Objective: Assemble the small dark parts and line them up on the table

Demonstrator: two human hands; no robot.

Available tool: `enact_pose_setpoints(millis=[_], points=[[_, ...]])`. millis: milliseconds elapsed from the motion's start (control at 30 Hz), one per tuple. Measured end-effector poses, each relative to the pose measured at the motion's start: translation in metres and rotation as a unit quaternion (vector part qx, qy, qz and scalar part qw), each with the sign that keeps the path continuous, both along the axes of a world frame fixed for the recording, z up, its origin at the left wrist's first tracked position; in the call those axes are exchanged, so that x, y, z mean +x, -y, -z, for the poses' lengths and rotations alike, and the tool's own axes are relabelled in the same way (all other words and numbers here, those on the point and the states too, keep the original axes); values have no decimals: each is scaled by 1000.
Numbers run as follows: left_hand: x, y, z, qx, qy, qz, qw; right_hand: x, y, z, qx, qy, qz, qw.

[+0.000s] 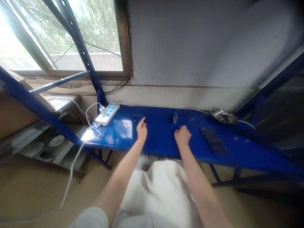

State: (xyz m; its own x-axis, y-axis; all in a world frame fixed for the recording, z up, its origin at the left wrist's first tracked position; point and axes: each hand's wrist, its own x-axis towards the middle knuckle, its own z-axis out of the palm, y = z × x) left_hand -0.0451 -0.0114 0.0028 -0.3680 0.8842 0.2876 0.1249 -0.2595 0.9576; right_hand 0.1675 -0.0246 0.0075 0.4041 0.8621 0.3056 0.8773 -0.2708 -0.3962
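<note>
My left hand is over the blue shelf, its index finger reaching forward and the other fingers curled in. A dark speck shows at its fingertips, too small to name. Just beyond it to the left lies a small dark piece. Closed like a fist, my right hand is farther right over the same surface; whatever its fingers hold is hidden. Ahead of that hand sits a little cluster of dark and clear pieces, apart from the fingers. Tiny bits are scattered behind it.
A white power strip with a plug and cable stands at the left end. To the right are a shiny metal dish and a blurred-out dark flat object. Blue uprights frame the shelf; a wall and window are behind.
</note>
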Motion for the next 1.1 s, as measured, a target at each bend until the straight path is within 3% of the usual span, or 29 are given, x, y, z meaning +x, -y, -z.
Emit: enact_pose_setpoints(millis=[100, 167, 267, 333, 500, 633, 900, 1100], points=[[0, 0, 1, 2, -2, 2, 1000, 2, 1, 0, 35, -32, 0, 999], [0, 0, 1, 1, -3, 3, 1000, 3, 1, -1, 98, -64, -19, 993], [1, 2, 0, 6, -9, 12, 1000, -4, 1, -4, 199, -110, -102, 968], [1, 3, -1, 14, -16, 20, 1000, -18, 0, -8, 222, -147, -175, 948], [2, 4, -4, 28, -34, 28, 999, -70, -7, -17, 165, -321, -305, 882], [3, 2, -4, 30, -34, 42, 998, -100, -17, -17, 125, -401, -326, 847], [2, 0, 0, 4, -44, 68, 997, -107, -31, -10, 115, -375, -338, 855], [3, -3, 0, -14, 16, 29, 999, -94, -27, -3, 182, -293, -311, 886]])
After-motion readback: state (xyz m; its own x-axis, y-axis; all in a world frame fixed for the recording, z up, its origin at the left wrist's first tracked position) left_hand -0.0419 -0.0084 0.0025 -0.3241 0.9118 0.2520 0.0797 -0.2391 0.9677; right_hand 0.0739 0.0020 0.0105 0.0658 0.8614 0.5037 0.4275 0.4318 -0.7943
